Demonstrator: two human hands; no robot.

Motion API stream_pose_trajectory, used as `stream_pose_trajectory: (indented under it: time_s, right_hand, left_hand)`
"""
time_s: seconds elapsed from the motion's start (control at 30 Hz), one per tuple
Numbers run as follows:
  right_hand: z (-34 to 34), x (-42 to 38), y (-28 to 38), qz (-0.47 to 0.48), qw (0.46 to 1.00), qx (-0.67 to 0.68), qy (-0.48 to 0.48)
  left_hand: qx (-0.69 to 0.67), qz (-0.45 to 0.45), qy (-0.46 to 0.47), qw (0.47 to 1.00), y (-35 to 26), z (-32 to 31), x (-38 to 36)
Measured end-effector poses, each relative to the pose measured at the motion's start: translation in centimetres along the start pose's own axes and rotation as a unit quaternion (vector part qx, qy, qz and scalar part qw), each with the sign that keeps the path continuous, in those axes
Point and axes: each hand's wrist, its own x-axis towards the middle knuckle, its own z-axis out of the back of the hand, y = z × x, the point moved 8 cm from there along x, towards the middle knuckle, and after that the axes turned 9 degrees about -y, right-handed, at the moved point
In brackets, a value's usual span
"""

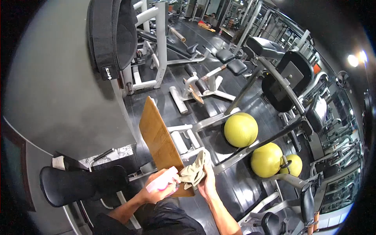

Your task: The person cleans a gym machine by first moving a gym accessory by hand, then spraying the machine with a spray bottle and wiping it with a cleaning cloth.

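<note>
Head view: grips a pink object [162, 179] inside curled left-hand fingers [152, 187]; holds a crumpled beige cloth [194, 171] against the right hand [208, 184], just beside. Shows a brown board [159, 137] rising behind both, yellow balls [241, 130] farther off, then gym machines [203, 84].

Shiny black floor [231, 188], three yellow balls [241, 130], metal-framed gym machines [178, 100]

Bench [84, 184] left, exercise balls [241, 130] right, board [159, 137] between
</note>
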Motion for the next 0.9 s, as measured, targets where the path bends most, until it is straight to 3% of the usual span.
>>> stream_pose_trajectory:
  time_s: [0.07,0.17,0.2,0.33,0.4,0.7,0.77,0.87,0.9]
  right_hand:
    - [0.1,0.1,1.2,0.011,0.999,-0.008,0.032]
    - [0.0,0.2,2.0,0.025,0.993,-0.050,0.100]
    - [0.0,0.4,2.0,0.018,0.993,-0.050,0.108]
    - [0.8,1.3,1.3,-0.040,0.992,-0.080,0.090]
    - [0.5,1.7,1.5,-0.020,0.989,-0.109,0.097]
    - [2.7,6.5,2.0,-0.136,0.975,-0.097,0.147]
    - [2.0,6.5,3.2,-0.157,0.966,-0.118,0.168]
    - [2.6,8.1,4.2,-0.199,0.948,-0.120,0.219]
    - [3.2,8.5,4.5,-0.218,0.943,-0.131,0.213]
  left_hand:
    - [0.037,-0.035,-0.045,0.998,0.3,-0.8,0.2]
    - [-0.022,-0.021,-0.090,0.996,2.2,-2.3,-0.5]
    - [0.060,-0.079,-0.088,0.991,1.5,-2.7,-0.6]
    - [0.021,-0.035,-0.156,0.987,2.3,-4.7,-1.8]
    - [0.057,-0.019,-0.174,0.983,2.5,-5.6,-2.2]
    - [0.106,-0.045,-0.290,0.950,1.0,-9.6,-2.3]
    - [0.024,-0.015,-0.358,0.933,2.1,-10.4,-2.5]
    - [0.006,0.056,-0.382,0.922,4.8,-12.5,-2.9]
    - [0.063,-0.006,-0.403,0.913,4.5,-13.0,-2.7]
